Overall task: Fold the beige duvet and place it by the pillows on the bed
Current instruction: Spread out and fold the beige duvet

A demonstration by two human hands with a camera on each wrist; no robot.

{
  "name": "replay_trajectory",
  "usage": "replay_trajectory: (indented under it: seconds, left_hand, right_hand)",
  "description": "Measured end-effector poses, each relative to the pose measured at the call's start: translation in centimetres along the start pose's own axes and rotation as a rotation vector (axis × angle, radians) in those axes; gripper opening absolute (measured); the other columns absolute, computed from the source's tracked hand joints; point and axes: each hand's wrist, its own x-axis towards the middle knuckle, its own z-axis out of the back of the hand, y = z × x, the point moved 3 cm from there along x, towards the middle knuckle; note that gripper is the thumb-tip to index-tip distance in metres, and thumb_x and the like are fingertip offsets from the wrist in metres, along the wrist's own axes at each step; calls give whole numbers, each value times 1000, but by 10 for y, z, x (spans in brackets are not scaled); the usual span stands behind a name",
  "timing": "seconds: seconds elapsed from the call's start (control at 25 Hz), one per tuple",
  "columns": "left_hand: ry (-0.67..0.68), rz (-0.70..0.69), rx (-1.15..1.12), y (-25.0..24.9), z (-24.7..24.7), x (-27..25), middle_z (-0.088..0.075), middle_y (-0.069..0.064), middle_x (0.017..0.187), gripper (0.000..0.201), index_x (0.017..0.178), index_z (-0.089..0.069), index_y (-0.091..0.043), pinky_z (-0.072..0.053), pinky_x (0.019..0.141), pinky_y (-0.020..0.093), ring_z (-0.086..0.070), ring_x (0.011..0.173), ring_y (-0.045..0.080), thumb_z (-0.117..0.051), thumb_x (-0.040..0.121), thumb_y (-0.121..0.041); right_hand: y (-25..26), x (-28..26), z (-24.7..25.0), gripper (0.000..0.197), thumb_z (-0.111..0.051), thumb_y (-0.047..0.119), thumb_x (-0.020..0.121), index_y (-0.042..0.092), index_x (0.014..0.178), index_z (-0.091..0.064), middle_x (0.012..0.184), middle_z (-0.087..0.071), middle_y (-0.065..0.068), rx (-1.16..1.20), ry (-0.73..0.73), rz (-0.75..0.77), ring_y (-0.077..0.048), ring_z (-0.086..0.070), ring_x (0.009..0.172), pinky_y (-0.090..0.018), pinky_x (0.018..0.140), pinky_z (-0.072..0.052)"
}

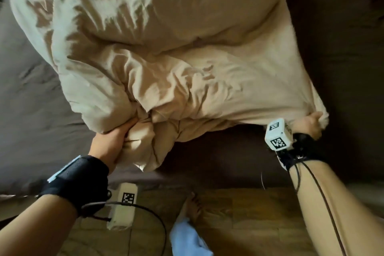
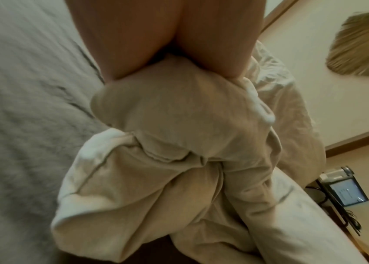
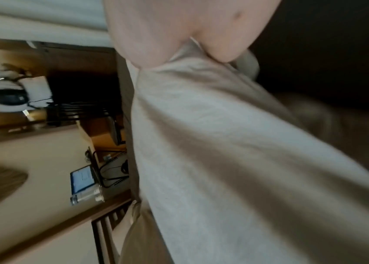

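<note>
The beige duvet point(image 1: 158, 52) lies crumpled across the dark bed, filling most of the head view. My left hand point(image 1: 112, 141) grips a thick bunched corner of it near the bed's front edge; the left wrist view shows thumb and fingers clamped on that wad of duvet point(image 2: 179, 125). My right hand point(image 1: 309, 124) holds the other near corner, off to the right, with the duvet's cloth point(image 3: 212, 142) pinched between thumb and fingers and stretched taut away from it. No pillows are in sight.
The bed's dark grey-brown sheet point(image 1: 27, 110) shows left of and below the duvet. Wooden floor point(image 1: 239, 224) and my bare foot point(image 1: 193, 210) are below. A lit screen device point(image 2: 346, 191) stands on a stand beside the bed, near a wall.
</note>
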Motion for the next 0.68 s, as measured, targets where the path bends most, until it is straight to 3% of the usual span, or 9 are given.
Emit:
replay_trajectory:
  seconds: [0.08, 0.12, 0.24, 0.36, 0.44, 0.52, 0.56, 0.64, 0.68]
  left_hand:
    - [26, -3, -4, 10, 11, -12, -71, -3, 118, 99, 132, -62, -19, -55, 96, 42, -69, 104, 18, -90, 47, -63]
    - [34, 2, 21, 16, 20, -17, -71, -3, 118, 98, 132, -62, -20, -55, 96, 43, -69, 104, 19, -89, 48, -64]
    - [35, 12, 62, 53, 81, -42, -74, 2, 113, 87, 127, -66, -17, -55, 95, 47, -70, 103, 24, -89, 52, -57]
    - [-70, 67, 180, 95, 159, -61, -75, 11, 109, 89, 120, -68, -10, -54, 92, 58, -71, 97, 29, -88, 52, -63]
    - [-134, 62, 196, 104, 189, -72, -73, 18, 108, 76, 117, -68, -5, -55, 89, 53, -69, 92, 29, -84, 59, -51]
    - [-184, -4, 324, 91, 190, -86, -71, 15, 112, 81, 118, -66, -7, -54, 93, 47, -68, 103, 31, -81, 51, -49]
    - [-208, -73, 407, 86, 186, -90, -66, 12, 119, 87, 127, -59, -8, -51, 97, 44, -64, 113, 32, -86, 52, -45]
    - [-197, -279, 599, 74, 163, -96, -43, 14, 143, 109, 147, -32, -11, -36, 112, 43, -41, 137, 32, -93, 61, -35]
    - [-166, -357, 725, 64, 142, -99, -26, 14, 156, 119, 154, -18, -18, -27, 119, 46, -25, 147, 31, -92, 64, -41]
  right_hand:
    - [8, -14, 47, 58, -36, 45, 104, 0, 141, -43, 142, -50, -16, 13, -105, 13, -27, -51, 128, -8, 53, -45]
    - [11, -19, 63, 60, -40, 47, 102, 0, 137, -47, 138, -55, -14, 86, -128, -37, -26, -55, 124, -8, 43, -39]
    - [9, -37, 106, 60, -44, 50, 100, 2, 135, -51, 134, -59, -11, -74, -161, 137, -22, -59, 119, -4, 48, -36]
    - [-7, -57, 144, 57, -44, 51, 100, 6, 134, -49, 117, -59, -2, -155, -173, 148, -15, -59, 99, -1, 39, -32]
    - [-25, -60, 155, 56, -45, 54, 98, 10, 133, -53, 123, -61, -1, -143, -171, 150, -16, -61, 108, -5, 60, -40]
    - [-51, -58, 150, 57, -44, 56, 97, 12, 132, -55, 133, -60, -6, -233, -108, 125, -22, -58, 123, -19, 79, -44]
    - [-72, -61, 142, 65, -45, 61, 94, 9, 132, -54, 133, -59, -11, -262, -5, 48, -27, -57, 123, -26, 81, -47]
    - [-114, -77, 120, 99, -57, 84, 69, 2, 125, -54, 119, -61, -21, -327, 223, -164, -33, -63, 108, -36, 75, -54]
    - [-137, -80, 105, 114, -65, 88, 51, 2, 125, -54, 115, -63, -21, -388, 312, -249, -34, -65, 101, -39, 73, -56]
